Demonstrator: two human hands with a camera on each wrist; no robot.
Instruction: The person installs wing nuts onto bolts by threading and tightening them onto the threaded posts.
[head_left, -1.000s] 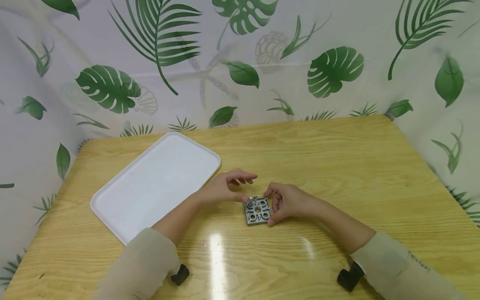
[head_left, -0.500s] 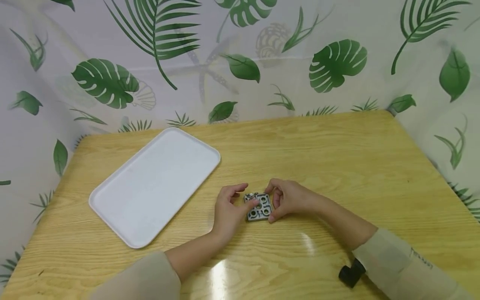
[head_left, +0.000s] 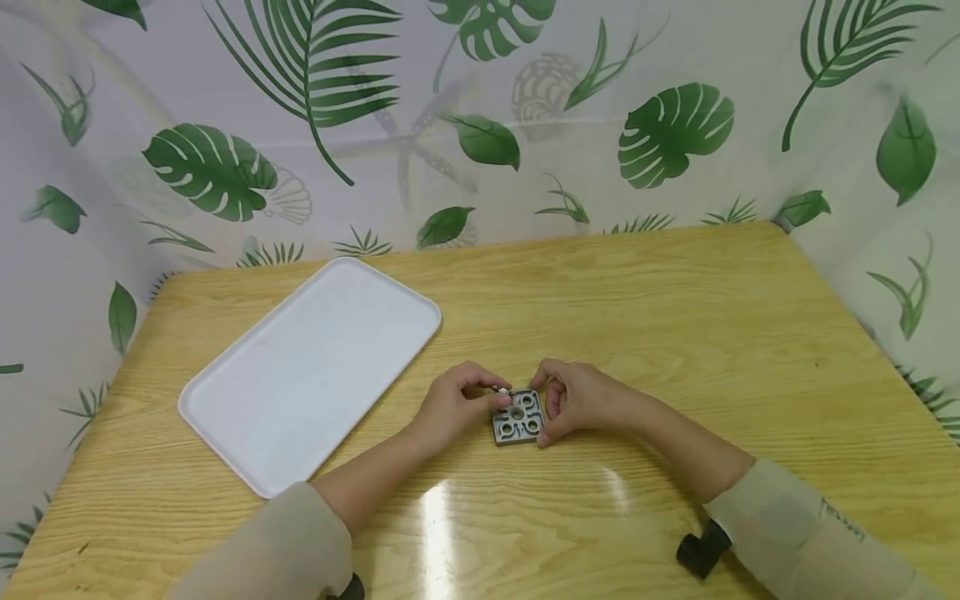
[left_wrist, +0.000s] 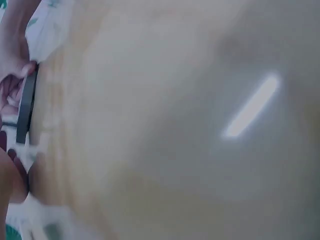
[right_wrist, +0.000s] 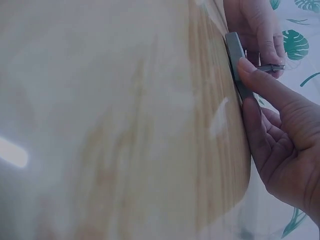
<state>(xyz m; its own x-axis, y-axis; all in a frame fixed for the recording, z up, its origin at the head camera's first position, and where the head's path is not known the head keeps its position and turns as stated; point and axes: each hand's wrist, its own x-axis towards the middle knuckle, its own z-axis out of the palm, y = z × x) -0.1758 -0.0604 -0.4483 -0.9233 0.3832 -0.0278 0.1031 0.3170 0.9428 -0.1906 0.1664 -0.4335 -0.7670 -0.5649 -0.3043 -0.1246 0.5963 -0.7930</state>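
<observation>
A square grey metal plate [head_left: 519,427] with several round holes lies on the wooden table in front of me. My right hand [head_left: 592,398] grips its right side, thumb at the near corner and index finger at the far one. At the plate's far left corner my left hand [head_left: 448,410] pinches a small metal screw [head_left: 504,391] between thumb and index finger. Seen edge-on in the right wrist view, the plate [right_wrist: 235,50] has the screw's thin shank [right_wrist: 272,67] standing out from its face. The left fingers hide part of that corner.
A white rectangular tray [head_left: 315,375] sits on the table [head_left: 675,317] to the left, beyond my left forearm. A leaf-printed cloth [head_left: 570,125] hangs behind the table's far edge.
My left hand came down from above the plate's far left corner, passed its thumb over the face, then drew back to pinch the screw. The right hand keeps its grip.
</observation>
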